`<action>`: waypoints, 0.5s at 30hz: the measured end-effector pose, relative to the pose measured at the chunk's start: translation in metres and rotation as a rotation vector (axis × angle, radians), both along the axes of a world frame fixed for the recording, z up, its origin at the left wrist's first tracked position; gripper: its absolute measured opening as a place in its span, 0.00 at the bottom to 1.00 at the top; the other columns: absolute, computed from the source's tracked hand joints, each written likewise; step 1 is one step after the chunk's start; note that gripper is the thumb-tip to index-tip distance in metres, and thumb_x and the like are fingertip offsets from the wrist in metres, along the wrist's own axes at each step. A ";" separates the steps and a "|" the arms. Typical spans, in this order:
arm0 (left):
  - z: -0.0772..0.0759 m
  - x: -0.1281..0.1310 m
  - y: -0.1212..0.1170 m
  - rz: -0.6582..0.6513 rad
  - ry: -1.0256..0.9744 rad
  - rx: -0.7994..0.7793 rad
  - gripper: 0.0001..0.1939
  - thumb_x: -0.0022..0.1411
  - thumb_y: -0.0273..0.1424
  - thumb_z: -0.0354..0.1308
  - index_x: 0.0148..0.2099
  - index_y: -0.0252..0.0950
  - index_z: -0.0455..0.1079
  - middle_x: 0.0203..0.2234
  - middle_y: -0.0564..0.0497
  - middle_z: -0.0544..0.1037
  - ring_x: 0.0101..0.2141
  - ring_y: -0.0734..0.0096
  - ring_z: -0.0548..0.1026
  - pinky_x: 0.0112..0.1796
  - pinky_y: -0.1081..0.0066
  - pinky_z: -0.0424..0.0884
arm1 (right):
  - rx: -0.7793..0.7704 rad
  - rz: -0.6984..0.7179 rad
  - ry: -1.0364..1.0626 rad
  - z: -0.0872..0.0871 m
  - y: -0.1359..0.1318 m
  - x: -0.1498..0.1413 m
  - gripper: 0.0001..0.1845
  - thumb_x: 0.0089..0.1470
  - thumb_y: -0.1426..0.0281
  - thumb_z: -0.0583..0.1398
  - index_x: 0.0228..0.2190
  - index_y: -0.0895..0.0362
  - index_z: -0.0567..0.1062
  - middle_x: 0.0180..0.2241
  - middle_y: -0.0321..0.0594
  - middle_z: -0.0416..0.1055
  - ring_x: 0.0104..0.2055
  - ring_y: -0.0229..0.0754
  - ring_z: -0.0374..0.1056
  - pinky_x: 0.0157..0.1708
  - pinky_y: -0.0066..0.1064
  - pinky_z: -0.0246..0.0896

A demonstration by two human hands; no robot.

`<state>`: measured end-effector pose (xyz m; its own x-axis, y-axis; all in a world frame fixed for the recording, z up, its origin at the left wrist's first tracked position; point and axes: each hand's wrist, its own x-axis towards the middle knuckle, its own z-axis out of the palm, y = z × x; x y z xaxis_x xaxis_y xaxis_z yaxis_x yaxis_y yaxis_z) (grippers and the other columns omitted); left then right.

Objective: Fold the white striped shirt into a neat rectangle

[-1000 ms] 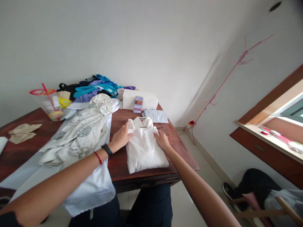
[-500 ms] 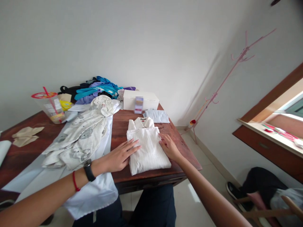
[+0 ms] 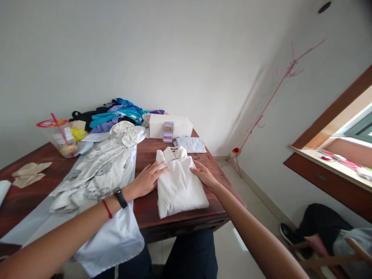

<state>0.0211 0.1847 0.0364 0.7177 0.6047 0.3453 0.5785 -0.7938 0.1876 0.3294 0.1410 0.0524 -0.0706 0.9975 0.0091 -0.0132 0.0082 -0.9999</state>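
A folded white striped shirt (image 3: 179, 185) with its collar toward the wall lies near the front right corner of the dark wooden table (image 3: 148, 151). My left hand (image 3: 147, 179) rests flat on the shirt's left edge, fingers spread, a black band and a red cord on the wrist. My right hand (image 3: 204, 175) lies flat on the shirt's right edge near the top. Neither hand holds anything.
A white patterned garment (image 3: 99, 170) lies on a pale blue cloth (image 3: 113, 236) left of the shirt. Behind stand a white box (image 3: 170, 124), a small folded pale cloth (image 3: 190, 144), a heap of coloured clothes (image 3: 116, 113) and a plastic cup with straw (image 3: 59, 135). A pink coat rack (image 3: 270, 97) leans in the corner.
Both hands slid down the shirt's sides, then back up toward the collar end. The shirt stays folded in the same place.
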 end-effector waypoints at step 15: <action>0.002 -0.005 -0.061 -0.224 0.056 -0.201 0.41 0.68 0.20 0.51 0.77 0.50 0.44 0.74 0.49 0.48 0.72 0.52 0.52 0.68 0.47 0.55 | -0.174 0.106 0.047 0.006 -0.079 0.019 0.33 0.53 0.58 0.70 0.59 0.49 0.74 0.55 0.40 0.77 0.53 0.49 0.73 0.55 0.40 0.67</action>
<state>0.0158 0.1236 0.0382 0.8555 0.4812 0.1911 0.4070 -0.8531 0.3264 0.3481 0.0620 0.0581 -0.1788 0.9712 -0.1574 -0.0515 -0.1690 -0.9843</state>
